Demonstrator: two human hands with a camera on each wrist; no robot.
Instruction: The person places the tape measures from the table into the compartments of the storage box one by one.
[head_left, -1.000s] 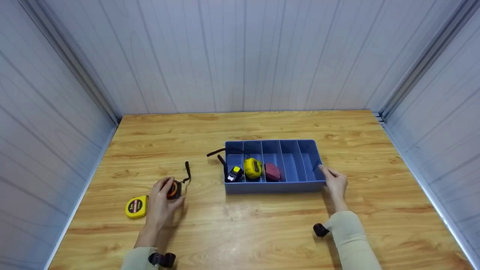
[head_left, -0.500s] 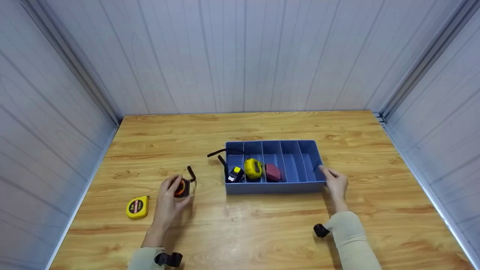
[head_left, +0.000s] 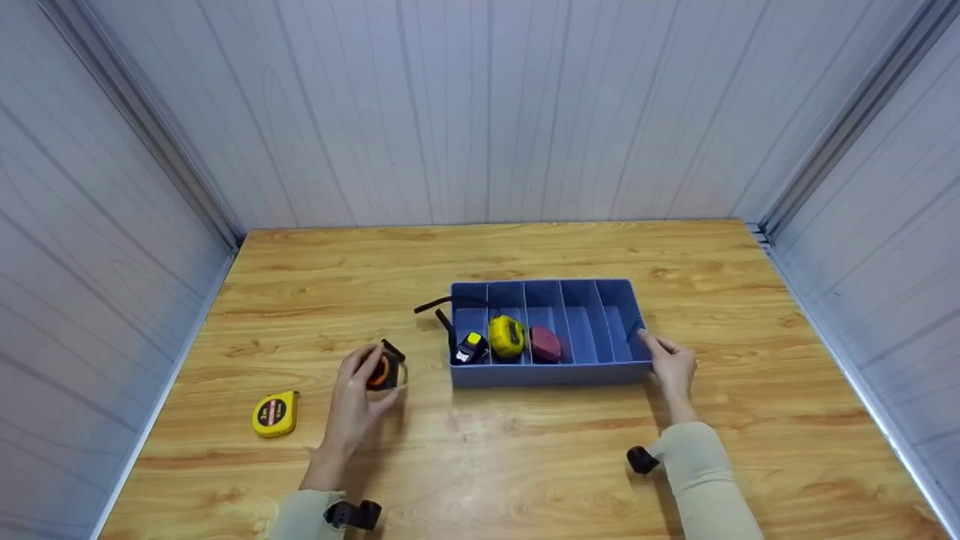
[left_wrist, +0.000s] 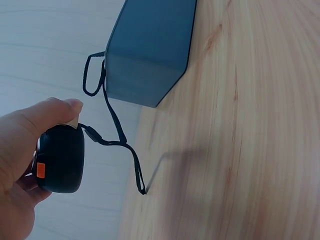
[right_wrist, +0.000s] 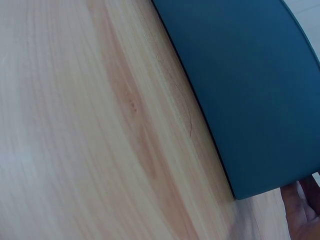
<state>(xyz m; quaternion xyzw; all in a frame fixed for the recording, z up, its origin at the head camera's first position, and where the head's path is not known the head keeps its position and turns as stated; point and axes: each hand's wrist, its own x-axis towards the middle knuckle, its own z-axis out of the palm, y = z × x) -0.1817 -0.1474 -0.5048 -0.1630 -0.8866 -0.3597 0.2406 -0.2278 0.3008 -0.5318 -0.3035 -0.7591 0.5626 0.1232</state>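
Note:
My left hand pinches a black tape measure with an orange ring, held above the table to the left of the blue divided box. A black wrist strap dangles from it in the left wrist view. My right hand grips the box's right end, thumb at the rim; most of its fingers are hidden in the right wrist view. Inside the box, a black and yellow tape measure, a yellow tape measure and a dark red one fill the three left compartments.
Another yellow tape measure lies on the wooden table, left of my left hand. Black straps hang out over the box's left rim. Pale panel walls close off the back and both sides.
My left hand has carried the black tape measure to the right, toward the box, its strap swinging. The right hand and the box have stayed in place.

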